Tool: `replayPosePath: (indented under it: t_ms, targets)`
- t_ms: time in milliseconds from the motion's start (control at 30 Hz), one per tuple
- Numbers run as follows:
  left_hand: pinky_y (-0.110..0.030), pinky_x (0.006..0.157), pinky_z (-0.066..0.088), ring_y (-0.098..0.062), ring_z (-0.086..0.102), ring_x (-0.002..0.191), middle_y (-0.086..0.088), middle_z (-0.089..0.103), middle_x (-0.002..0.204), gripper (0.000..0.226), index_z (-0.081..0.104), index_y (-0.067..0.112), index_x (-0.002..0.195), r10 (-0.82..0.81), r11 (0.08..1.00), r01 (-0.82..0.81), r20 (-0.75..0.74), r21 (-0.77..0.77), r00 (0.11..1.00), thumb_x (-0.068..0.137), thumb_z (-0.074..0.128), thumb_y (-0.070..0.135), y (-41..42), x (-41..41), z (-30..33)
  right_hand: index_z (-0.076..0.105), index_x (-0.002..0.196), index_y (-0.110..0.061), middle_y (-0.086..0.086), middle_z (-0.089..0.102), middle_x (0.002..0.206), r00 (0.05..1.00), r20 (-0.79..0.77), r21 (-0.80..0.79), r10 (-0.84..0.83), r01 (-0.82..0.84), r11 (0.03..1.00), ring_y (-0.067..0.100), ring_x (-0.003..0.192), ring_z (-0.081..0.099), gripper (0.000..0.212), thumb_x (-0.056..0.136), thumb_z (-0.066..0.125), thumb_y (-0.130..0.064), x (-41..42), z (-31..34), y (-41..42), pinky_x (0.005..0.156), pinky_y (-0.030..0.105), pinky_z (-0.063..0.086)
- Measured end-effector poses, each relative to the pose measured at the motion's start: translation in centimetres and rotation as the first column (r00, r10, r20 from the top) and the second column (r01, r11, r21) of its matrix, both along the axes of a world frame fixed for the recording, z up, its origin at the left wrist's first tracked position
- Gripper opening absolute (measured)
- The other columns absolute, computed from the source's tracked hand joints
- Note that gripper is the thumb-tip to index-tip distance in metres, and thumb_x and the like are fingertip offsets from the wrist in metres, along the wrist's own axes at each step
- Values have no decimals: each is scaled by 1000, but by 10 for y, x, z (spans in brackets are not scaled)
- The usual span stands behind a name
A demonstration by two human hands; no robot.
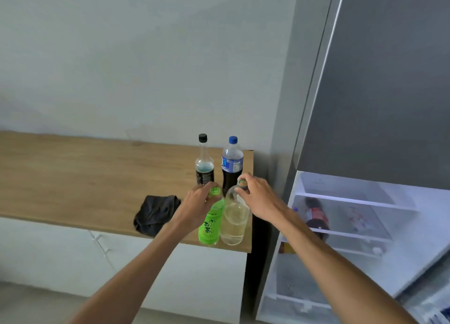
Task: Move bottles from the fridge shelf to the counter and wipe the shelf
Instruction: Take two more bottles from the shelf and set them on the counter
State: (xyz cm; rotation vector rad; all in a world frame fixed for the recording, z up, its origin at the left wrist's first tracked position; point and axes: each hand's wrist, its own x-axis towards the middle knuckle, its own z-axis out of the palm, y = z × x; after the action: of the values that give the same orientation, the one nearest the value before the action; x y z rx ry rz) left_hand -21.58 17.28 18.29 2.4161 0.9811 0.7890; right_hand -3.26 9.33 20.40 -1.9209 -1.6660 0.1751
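Both hands grip bottle caps, left hand on the green bottle, right hand on the clear bottle; set both flat before letting go.

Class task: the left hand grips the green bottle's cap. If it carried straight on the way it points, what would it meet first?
Probably the black-capped bottle, standing just beyond the left hand; depth is uncertain.

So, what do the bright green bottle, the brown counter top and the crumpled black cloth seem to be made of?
Bright green bottle: probably thin glossy plastic, since it shines and wears a printed wrap label.
Brown counter top: wood or wood-look laminate, matte, with faint grain.
Crumpled black cloth: soft woven fabric, matte; it lies in loose folds.
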Motion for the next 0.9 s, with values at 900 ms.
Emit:
replayPosePath:
  t_ms: [900]
  targets:
    - [-49,71,50,-31,45,115,-14,54,119,47,31,19,146,71,987,-31,-262,156,963,101,38,30,100,7,-17,33,151,-13,16,56,124,982,143,11,-125,125,992,29,120,47,55,102,45,-35,1,-25,75,101,38,44]
